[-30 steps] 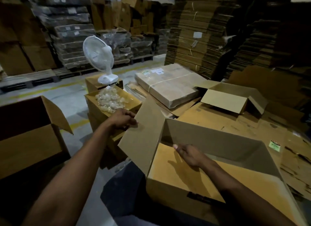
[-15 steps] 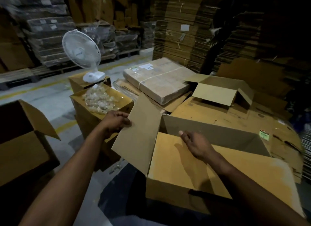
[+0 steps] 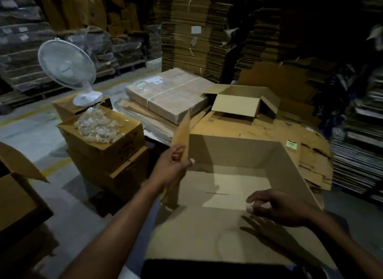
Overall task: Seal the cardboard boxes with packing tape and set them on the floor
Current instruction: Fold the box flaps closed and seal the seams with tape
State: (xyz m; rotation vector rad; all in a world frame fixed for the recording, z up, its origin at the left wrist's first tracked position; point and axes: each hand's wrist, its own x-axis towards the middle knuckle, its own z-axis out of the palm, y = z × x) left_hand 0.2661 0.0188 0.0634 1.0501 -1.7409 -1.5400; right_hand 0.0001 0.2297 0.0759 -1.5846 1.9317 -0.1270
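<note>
Flap folding is the step in hand, judged from the open box (image 3: 238,154) and no tape in view. The box is sitting in front of the person, against the near edge of a stack of flattened cardboard (image 3: 269,125), its top facing up and its base panels showing inside.

Procedure for the step, as a recommendation:
- Fold the short side flaps down first, then the long flaps over them.
- Keep the long flap edges meeting along the centre line, without overlap or gap, so tape can be bridging one straight seam.
- Hold the closed flaps flat with one hand while the other is fetching tape.

Left hand (image 3: 174,166) is gripping the left flap (image 3: 183,133), which is standing nearly upright and edge-on to the camera. Fingers are curling round the flap's outer face, with the thumb (image 3: 191,161) pressing on its inner side.

Right hand (image 3: 275,206) is hovering over the near flap (image 3: 196,233), which is lying outward toward the person. Fingers are loosely extended, slightly curved, holding nothing; whether they are touching the flap cannot be told.

A fan (image 3: 66,69) is standing on a carton at far left.
</note>
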